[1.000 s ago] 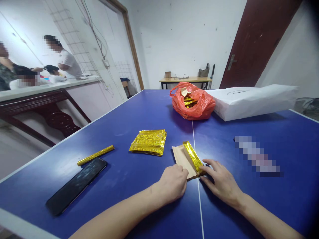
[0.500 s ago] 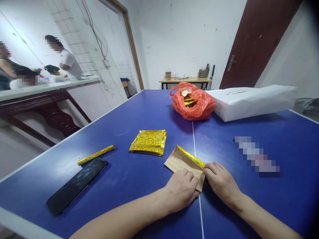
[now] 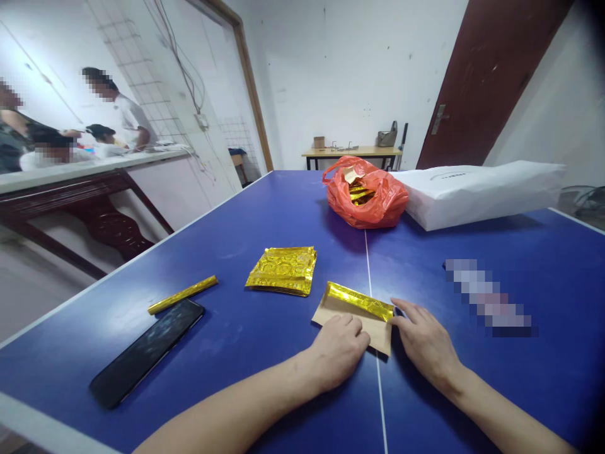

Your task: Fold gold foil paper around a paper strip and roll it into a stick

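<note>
One sheet of brown kraft paper (image 3: 352, 320) lies flat on the blue tabletop (image 3: 246, 359), across the white centre line (image 3: 370, 265). A strip of gold foil (image 3: 359, 301) runs along its far edge, and the picture does not settle whether the foil is folded around that edge or only laid on it. The left hand (image 3: 338, 350) rests palm down on the near edge of the paper, open and unclenched, pressing rather than gripping. The right hand (image 3: 425, 334) is also open, with its fingertips (image 3: 397, 319) at the right end of the paper and foil, and holds nothing in a closed grasp.

To the left of the paper sits a flat stack of embossed gold foil sheets (image 3: 283, 271). Further left, a thin rolled gold foil stick (image 3: 183, 295) lies just beside the upper end of a black smartphone (image 3: 147, 353). Beyond the hands, a red plastic bag (image 3: 373, 205) holds more gold foil (image 3: 362, 194) in its open mouth, with a white paper bag (image 3: 477, 197) just beside it. A pixelated object (image 3: 486, 296) on the right of the tabletop is too blurred to name.

Past the far end stand a small wooden desk (image 3: 352, 151) with a grey handbag (image 3: 386, 136) on it and a dark red door (image 3: 486, 82). Several people (image 3: 118, 107) gather at a white-topped counter (image 3: 85, 165) on the left.
</note>
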Tool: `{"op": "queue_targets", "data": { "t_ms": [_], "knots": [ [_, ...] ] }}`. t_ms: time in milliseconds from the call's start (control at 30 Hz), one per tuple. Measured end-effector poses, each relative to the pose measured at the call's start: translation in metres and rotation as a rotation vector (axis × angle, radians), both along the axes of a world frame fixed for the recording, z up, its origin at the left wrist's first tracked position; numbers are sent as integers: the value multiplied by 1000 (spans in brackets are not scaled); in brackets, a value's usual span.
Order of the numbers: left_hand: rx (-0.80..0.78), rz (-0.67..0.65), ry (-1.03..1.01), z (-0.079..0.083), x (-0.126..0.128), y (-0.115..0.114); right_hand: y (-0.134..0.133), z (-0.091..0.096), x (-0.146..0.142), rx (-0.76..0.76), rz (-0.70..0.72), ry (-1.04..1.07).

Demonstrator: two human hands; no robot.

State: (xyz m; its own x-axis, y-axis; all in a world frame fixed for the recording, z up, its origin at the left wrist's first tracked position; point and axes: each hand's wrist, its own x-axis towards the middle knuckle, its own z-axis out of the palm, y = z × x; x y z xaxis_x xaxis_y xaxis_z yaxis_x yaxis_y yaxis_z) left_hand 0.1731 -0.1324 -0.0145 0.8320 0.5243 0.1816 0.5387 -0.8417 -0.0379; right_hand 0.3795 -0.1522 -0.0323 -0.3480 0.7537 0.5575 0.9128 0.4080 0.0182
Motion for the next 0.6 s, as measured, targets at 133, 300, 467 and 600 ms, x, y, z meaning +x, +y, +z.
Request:
{"op": "queue_targets", "data": {
  "t_ms": [133, 300, 467, 600],
  "knots": [
    [3, 8, -8, -2, 1, 0, -1, 1, 0, 5, -57, 51],
    [-22, 35, -21, 0, 2, 0, -9, 14, -9, -56, 125, 152],
    [-69, 48, -48, -1, 2, 1, -19, 22, -21, -204, 274, 125],
    [-73, 61, -58, -1, 2, 2, -17, 15, -22, -182, 237, 82]
  ]
}}
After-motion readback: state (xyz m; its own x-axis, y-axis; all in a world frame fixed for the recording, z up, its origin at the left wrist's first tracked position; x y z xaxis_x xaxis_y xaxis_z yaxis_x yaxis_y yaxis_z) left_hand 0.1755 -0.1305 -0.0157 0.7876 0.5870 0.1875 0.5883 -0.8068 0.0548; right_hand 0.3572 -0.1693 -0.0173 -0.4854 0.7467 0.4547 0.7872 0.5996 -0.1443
